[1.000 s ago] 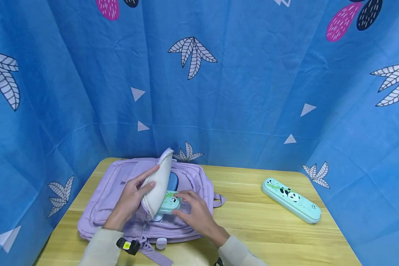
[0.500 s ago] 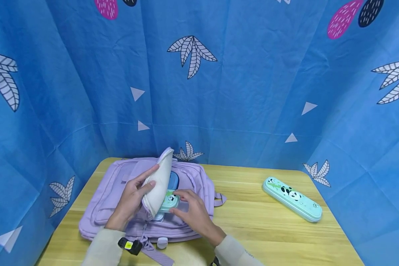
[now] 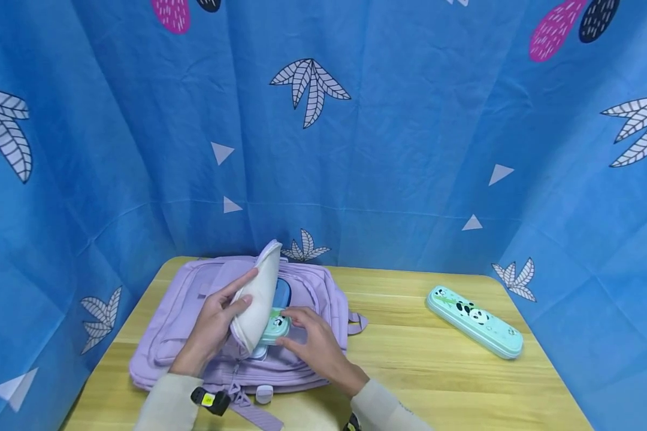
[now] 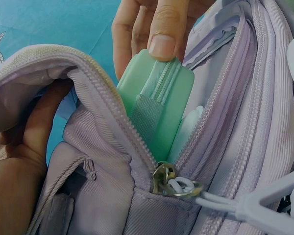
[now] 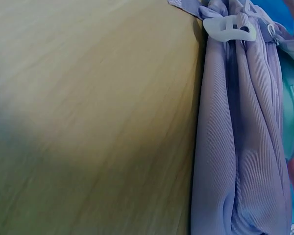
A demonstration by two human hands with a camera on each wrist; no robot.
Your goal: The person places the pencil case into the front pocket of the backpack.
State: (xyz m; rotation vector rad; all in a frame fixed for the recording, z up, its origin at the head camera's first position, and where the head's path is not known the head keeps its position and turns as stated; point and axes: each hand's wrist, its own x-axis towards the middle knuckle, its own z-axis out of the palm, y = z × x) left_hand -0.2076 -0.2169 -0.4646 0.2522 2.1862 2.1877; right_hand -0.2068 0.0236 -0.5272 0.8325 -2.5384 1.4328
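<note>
A lilac backpack (image 3: 167, 323) lies flat on the table with one zipped pocket unzipped. My left hand (image 3: 207, 329) grips the pocket's white-lined flap (image 3: 256, 305) and lifts it, thumb on the lining. A mint pencil case (image 3: 275, 328) with a panda print sits partly inside the pocket; its far end is hidden behind the flap. My right hand (image 3: 320, 353) pinches its near end between thumb and fingers. In the left wrist view, the zipped edge of the pencil case (image 4: 179, 98) stands out of the pocket opening, beside a paler mint object (image 4: 188, 129) deeper in.
A second mint panda pencil case (image 3: 474, 322) lies at the right of the wooden table (image 3: 410, 383). Something blue (image 3: 282, 293) shows in the pocket behind the flap. A strap (image 3: 256, 416) and zip pulls hang at the front. Blue curtain (image 3: 356, 149) surrounds the table.
Over the last second my right hand has pushed the pencil case slightly left, a little further under the flap. My left hand keeps its hold on the flap.
</note>
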